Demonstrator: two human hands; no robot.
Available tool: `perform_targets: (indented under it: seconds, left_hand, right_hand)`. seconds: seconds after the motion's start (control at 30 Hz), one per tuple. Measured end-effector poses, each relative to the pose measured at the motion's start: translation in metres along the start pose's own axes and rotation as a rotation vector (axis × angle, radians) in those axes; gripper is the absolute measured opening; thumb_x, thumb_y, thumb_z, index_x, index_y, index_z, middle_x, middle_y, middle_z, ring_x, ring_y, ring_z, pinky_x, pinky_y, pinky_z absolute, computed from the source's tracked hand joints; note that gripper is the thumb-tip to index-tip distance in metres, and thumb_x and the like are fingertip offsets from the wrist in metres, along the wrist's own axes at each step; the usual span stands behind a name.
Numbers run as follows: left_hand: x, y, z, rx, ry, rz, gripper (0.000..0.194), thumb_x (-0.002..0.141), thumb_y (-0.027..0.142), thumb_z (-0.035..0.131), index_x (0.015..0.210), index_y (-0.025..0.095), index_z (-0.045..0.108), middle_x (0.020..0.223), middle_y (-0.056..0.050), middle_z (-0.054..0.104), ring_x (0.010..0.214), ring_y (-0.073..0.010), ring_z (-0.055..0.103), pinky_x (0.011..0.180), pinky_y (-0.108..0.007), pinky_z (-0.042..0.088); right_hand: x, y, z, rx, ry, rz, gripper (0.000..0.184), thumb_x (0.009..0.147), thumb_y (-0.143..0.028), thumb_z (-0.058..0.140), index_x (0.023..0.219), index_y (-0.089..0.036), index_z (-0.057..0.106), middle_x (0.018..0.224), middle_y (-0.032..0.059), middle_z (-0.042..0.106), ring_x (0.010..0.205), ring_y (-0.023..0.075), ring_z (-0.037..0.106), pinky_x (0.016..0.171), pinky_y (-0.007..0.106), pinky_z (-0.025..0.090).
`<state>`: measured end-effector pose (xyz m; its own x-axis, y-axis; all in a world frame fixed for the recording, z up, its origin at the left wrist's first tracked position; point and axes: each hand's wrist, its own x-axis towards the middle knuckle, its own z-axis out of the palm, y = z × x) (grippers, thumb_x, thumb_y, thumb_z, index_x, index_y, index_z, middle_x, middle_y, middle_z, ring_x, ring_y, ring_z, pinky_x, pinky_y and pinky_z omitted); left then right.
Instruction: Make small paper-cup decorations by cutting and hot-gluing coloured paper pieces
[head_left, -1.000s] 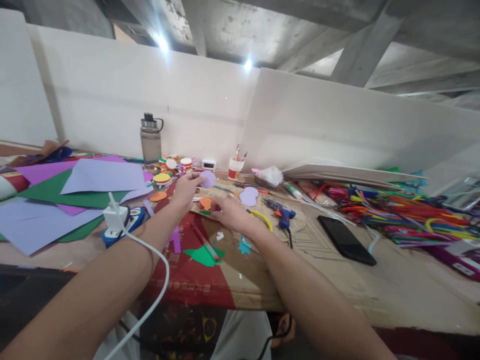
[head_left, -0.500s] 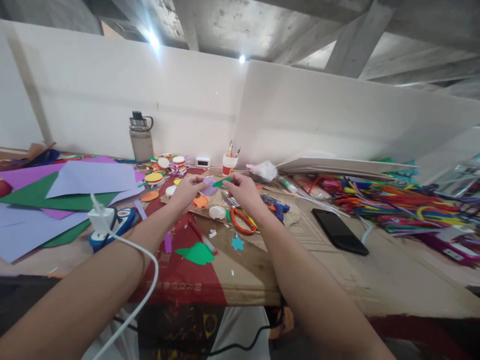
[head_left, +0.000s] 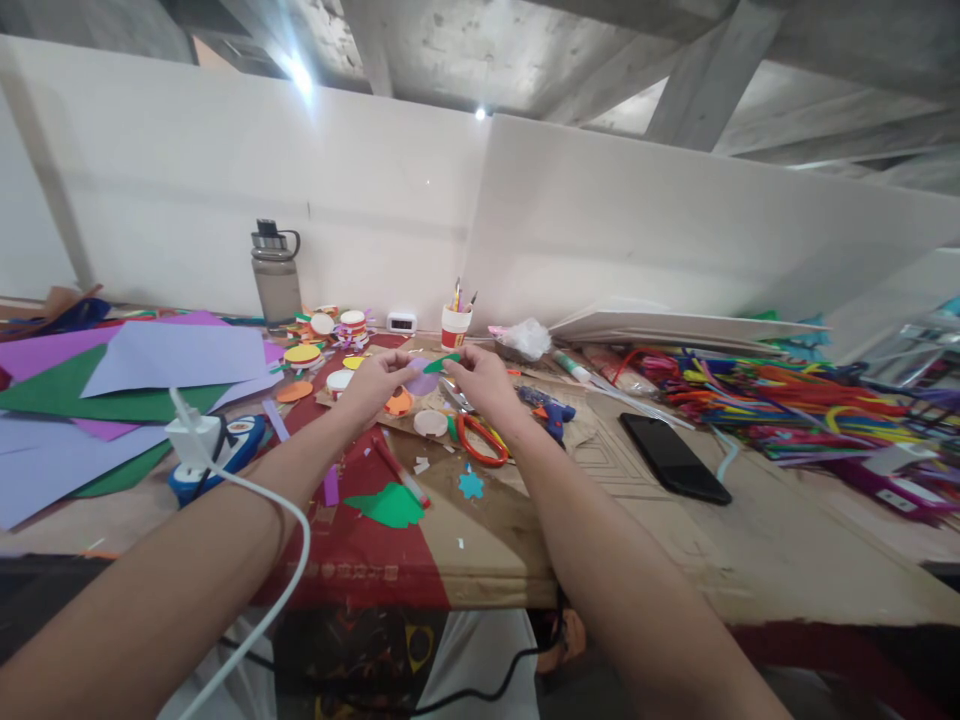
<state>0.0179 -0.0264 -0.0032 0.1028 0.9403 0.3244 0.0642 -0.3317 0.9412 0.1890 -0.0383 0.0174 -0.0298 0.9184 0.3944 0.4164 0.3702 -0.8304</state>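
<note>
My left hand [head_left: 385,380] pinches a small light purple paper piece [head_left: 424,380] by its left side. A small green paper piece [head_left: 441,364] is pinched in my right hand [head_left: 482,378], and it overlaps the upper right of the purple one; whether the two are stuck together I cannot tell. Under my hands lie an orange paper flower shape [head_left: 398,401], a white disc [head_left: 430,423] and orange-handled scissors [head_left: 482,440]. Closer to me are a green paper cutout [head_left: 390,506], a red pen [head_left: 401,470] and a blue paper star [head_left: 471,485].
Coloured paper sheets [head_left: 176,355] and a blue power strip [head_left: 217,460] with a white cable occupy the left. At the back stand a bottle [head_left: 276,285] and a cup of pens [head_left: 455,327]. A blue glue gun [head_left: 551,412], phone [head_left: 673,458] and pipe cleaners [head_left: 772,400] lie right.
The view has shifted slightly, so everything sits a little further left. Both hands keep their pinch on the purple and green paper pieces, with hardly any movement.
</note>
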Motion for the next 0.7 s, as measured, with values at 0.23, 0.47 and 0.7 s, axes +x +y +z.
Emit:
perform_targets:
  seconds: [0.23,0.47,0.7]
  left_hand:
    - [-0.002,0.002,0.002,-0.055,-0.005,-0.007,0.025,0.061,0.034,0.074,0.076,0.016,0.067,0.068,-0.001,0.063,0.053,-0.0087,0.046,0.048,-0.022,0.031]
    - [-0.007,0.010,0.004,-0.042,-0.038,-0.004,0.032,0.058,0.035,0.077,0.082,0.015,0.068,0.076,-0.003,0.066,0.060,-0.0102,0.052,0.054,-0.022,0.037]
    - [-0.007,0.008,0.005,-0.021,-0.035,0.008,0.034,0.058,0.037,0.078,0.081,0.015,0.068,0.076,-0.003,0.067,0.061,-0.0114,0.054,0.055,-0.023,0.040]
  right_hand:
    - [0.002,0.006,0.001,-0.067,0.050,-0.060,0.014,0.075,-0.031,0.053,0.070,-0.018,0.058,0.058,-0.0027,0.052,0.056,0.0126,0.047,0.053,0.024,0.034]
    - [0.002,0.007,0.002,-0.118,0.070,-0.105,0.014,0.074,-0.030,0.053,0.070,-0.018,0.059,0.061,-0.0022,0.055,0.059,0.0127,0.048,0.057,0.025,0.034]
    - [0.000,0.007,0.002,-0.146,0.063,-0.123,0.014,0.075,-0.029,0.052,0.071,-0.018,0.059,0.061,-0.0025,0.054,0.060,0.0126,0.049,0.058,0.025,0.035]
